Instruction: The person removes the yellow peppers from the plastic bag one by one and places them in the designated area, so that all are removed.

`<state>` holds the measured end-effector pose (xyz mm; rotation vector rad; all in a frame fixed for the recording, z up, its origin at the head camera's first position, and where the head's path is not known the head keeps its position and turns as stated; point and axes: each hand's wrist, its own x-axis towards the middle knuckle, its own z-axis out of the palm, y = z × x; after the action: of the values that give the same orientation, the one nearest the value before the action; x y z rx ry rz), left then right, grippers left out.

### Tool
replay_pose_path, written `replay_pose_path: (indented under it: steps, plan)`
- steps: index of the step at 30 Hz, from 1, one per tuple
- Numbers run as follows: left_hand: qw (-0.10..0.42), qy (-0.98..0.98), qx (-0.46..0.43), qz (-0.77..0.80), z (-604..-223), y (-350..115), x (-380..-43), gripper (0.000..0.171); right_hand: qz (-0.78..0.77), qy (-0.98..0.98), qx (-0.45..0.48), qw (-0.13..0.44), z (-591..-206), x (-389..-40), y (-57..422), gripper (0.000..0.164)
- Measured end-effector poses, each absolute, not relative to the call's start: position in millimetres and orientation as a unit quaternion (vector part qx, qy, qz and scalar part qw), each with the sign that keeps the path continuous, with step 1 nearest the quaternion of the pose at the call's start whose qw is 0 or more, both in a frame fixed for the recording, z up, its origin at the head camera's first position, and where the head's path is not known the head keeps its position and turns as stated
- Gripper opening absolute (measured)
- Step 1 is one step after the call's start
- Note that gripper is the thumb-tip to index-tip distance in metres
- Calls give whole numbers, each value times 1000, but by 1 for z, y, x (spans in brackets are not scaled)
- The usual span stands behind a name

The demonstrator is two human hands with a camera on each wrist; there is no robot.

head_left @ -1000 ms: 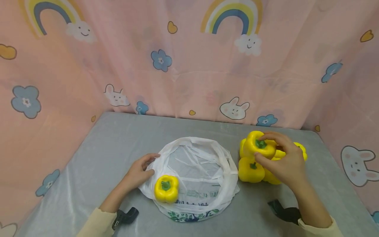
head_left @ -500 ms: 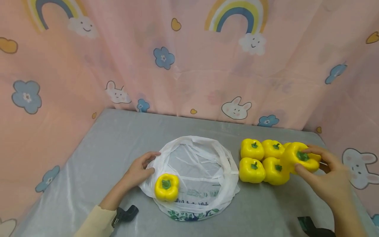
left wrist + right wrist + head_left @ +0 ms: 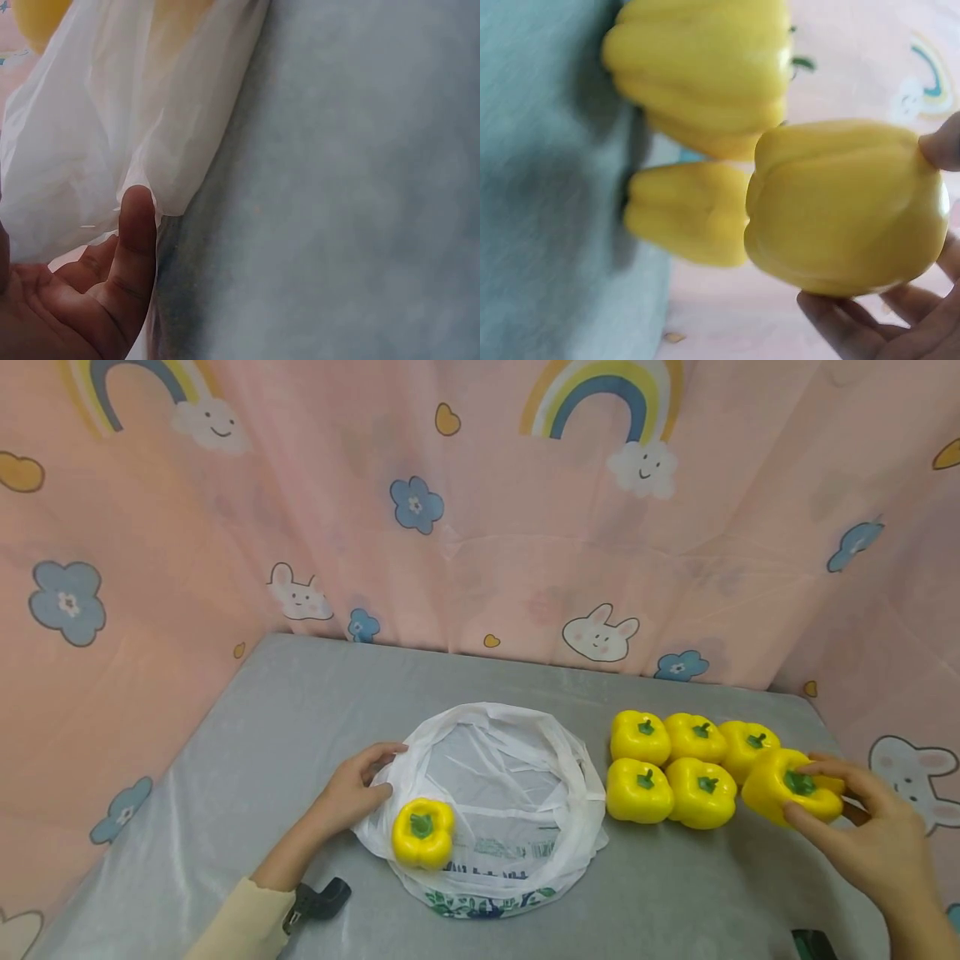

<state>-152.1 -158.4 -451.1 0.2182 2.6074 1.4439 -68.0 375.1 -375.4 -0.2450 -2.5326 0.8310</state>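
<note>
A white plastic bag (image 3: pixel 480 718) lies on the grey table, its mouth spread wide in a ring. My left hand (image 3: pixel 352 793) holds the bag's left edge; in the left wrist view its fingers (image 3: pixel 135 240) lie against the thin plastic. Inside the bag, at the front left, sits one yellow bell pepper (image 3: pixel 423 843) with a green stem. At the right, my right hand (image 3: pixel 873 822) grips another yellow bell pepper (image 3: pixel 783 785) between thumb and fingers. The right wrist view shows this held pepper (image 3: pixel 847 206) off the table, its stem hidden there.
Several yellow bell peppers (image 3: pixel 701 793) stand stem up in two rows on the grey table (image 3: pixel 337 693), right of the bag. A pink printed curtain (image 3: pixel 480 568) hangs behind and along the sides. A black wrist mount (image 3: pixel 322 902) is on the left wrist.
My right hand has carried its pepper to the right and lower, from over the back-left of the group to its front-right end. The left hand and the bag stay put.
</note>
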Motion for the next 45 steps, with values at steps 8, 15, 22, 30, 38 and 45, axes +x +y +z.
replay_pose_path:
  steps: [8,15,22,30,38,45]
  plan:
    - [72,868,81,485,-451,-159,-152,52,279,-938,-105,180,-397,-68,392,46]
    - [72,868,78,486,-451,-159,-152,52,284,-942,-98,150,-410,-70,403,46]
    - [72,868,76,485,-450,-160,-152,52,323,-934,-50,145,-418,-75,410,39]
    - [69,870,74,483,-451,-160,-152,52,327,-936,-35,126,-422,-76,410,40]
    - [70,866,74,490,-452,-160,-153,53,317,-941,-41,109,-426,-78,408,41]
    - [69,866,72,489,-453,-160,-153,53,323,-940,-44,103,-429,-80,407,41]
